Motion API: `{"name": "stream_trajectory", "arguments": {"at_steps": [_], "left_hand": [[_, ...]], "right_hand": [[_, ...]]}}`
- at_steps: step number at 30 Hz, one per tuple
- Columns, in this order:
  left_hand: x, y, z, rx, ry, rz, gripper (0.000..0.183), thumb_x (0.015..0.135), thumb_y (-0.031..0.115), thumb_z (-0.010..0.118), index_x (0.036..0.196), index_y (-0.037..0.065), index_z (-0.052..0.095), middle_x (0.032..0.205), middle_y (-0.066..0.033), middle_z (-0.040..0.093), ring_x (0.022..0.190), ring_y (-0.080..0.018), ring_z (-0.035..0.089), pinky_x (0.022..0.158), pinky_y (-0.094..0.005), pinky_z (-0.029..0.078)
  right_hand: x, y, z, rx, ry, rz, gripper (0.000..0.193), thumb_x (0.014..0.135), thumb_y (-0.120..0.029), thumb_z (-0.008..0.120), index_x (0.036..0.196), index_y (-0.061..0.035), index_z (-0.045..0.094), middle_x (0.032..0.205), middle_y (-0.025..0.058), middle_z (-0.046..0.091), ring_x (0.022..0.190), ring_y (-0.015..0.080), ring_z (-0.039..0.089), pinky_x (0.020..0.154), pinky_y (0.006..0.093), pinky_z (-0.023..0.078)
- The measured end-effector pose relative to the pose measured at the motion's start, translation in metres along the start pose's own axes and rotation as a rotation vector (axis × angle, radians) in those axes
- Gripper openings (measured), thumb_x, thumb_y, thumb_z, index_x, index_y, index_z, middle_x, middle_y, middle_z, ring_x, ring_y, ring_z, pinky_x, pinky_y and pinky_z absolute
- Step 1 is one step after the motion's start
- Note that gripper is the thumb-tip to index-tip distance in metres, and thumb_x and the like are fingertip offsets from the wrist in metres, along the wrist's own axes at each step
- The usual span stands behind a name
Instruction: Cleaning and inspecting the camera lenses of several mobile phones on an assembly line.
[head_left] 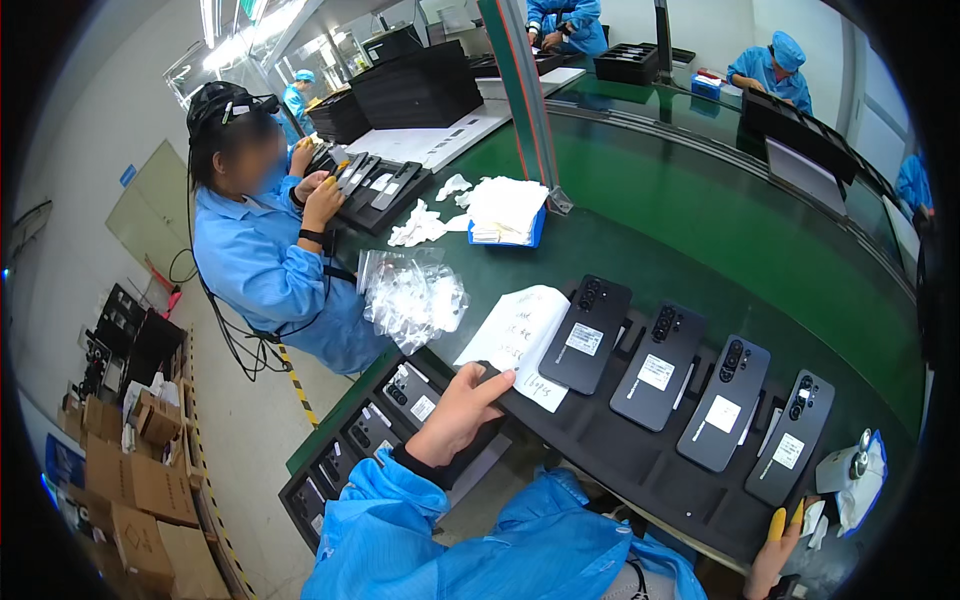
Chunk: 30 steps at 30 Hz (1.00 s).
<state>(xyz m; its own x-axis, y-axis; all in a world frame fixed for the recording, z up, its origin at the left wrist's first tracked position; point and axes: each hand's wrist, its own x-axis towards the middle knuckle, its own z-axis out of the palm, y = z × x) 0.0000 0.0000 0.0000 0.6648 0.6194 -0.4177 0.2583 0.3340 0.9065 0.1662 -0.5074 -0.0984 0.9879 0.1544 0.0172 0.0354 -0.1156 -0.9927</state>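
Tray handling calls for level, two-handed support. The black tray lies at the near edge of the green bench, in front of the body, with four dark phones side by side on it, camera ends away from the person and labels upward. As a judgement, both ends should be raised or slid at an equal rate, since a tilt could let the phones slip. Pressure should stay on the rim, clear of the lenses, and the paper sheet beside the leftmost phone should not be dragged. The left hand is clamped on the tray's left end: thumb extended across the upper edge, other fingers curled and partly hidden beneath. The right hand is at the near right corner, with two yellow-covered fingers pointing up, slightly apart, next to the rim. Whether these press the tray, and where the right thumb sits, cannot be told from this view.
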Motion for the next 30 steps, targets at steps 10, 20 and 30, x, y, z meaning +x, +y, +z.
{"name": "stream_trajectory", "arguments": {"at_steps": [10,20,30], "left_hand": [[0.005,-0.029,-0.008,-0.519,-0.152,0.159,0.048,0.087,0.0,0.061,0.132,-0.004,0.042,0.119,-0.0159,0.06,0.107,-0.0259,0.062,0.094,-0.0412,0.051],[-0.001,-0.03,-0.008,-0.521,-0.151,0.237,0.055,0.084,0.004,0.064,0.134,-0.005,0.042,0.127,-0.0167,0.057,0.117,-0.0278,0.056,0.1,-0.0427,0.045],[0.007,-0.022,-0.011,-0.418,-0.081,0.044,0.043,0.089,0.006,0.063,0.129,0.0,0.048,0.124,-0.0122,0.057,0.11,-0.0231,0.059,0.09,-0.0361,0.051]], "right_hand": [[-0.017,-0.034,0.043,0.043,0.06,-0.135,0.047,0.097,-0.01,0.054,0.14,0.0014,0.039,0.133,0.0082,0.049,0.115,0.0161,0.049,0.101,0.0283,0.036],[-0.015,-0.032,0.041,-0.088,0.102,-0.134,0.048,0.097,-0.012,0.054,0.141,0.0022,0.037,0.135,0.0091,0.048,0.117,0.0162,0.047,0.101,0.0276,0.035],[-0.002,-0.008,0.01,-0.366,0.13,-0.015,0.04,0.099,-0.016,0.052,0.133,0.0043,0.046,0.133,0.012,0.049,0.118,0.018,0.046,0.102,0.0276,0.033]]}}
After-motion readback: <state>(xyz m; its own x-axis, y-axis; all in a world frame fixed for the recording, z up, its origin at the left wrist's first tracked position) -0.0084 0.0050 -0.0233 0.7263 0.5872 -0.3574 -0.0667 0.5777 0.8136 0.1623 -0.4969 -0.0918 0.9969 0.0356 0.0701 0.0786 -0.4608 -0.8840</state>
